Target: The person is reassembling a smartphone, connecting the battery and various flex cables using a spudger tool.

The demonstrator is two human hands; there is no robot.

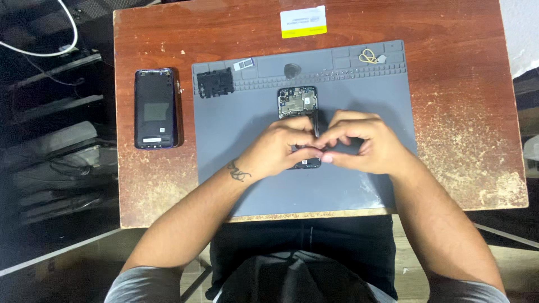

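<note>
Together, left hand (279, 147) and right hand (359, 143), grip pinching one opened phone (297, 102), one back cover (156, 109) aside

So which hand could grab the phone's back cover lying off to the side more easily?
Probably the left hand. The back cover lies on the wooden table left of the grey mat, on that hand's side; the right hand would have to cross over the opened phone.

A white card with a yellow lower band (303, 22) lies flat near the table's (460, 84) far edge, just beyond the grey mat (359, 191). A small white label with a blue end (243, 64) sits at the mat's far left corner. The phone back cover (156, 108), by the table's left edge, carries a small white sticker (151, 140) near its lower end.
</note>
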